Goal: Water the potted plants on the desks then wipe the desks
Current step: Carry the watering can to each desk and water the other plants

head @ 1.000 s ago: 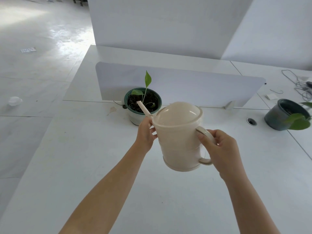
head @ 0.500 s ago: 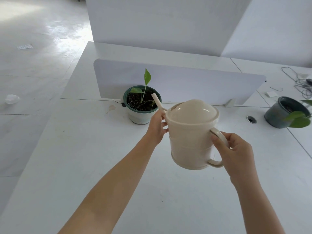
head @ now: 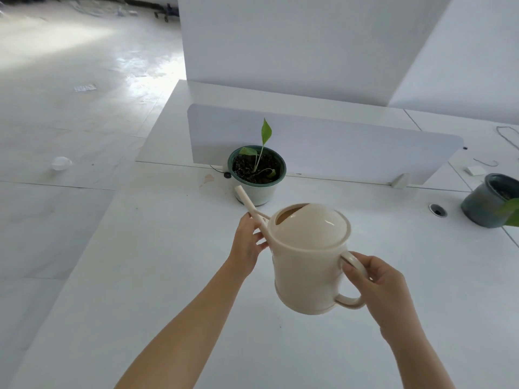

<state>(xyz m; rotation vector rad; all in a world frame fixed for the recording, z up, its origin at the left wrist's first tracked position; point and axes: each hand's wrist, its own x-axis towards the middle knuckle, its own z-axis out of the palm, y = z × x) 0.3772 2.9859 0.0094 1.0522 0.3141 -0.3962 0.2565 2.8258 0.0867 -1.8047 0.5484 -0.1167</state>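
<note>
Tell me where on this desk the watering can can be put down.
Bare desk lies left of the left hand holding the watering can, and between the green pot and the cable hole along the divider. The right edge is crowded by the grey pot.

No readable text, label or number anywhere.

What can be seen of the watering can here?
The watering can is cream and plastic-looking, with a glossy domed top open on the spout side, a loop handle and a long, thin, straight spout. It is held in the air above the white desk. The right hand grips the handle; the left hand holds the spout near its base. The spout tip points toward the potted plant, low against the pot's side. No water is seen pouring.
</note>
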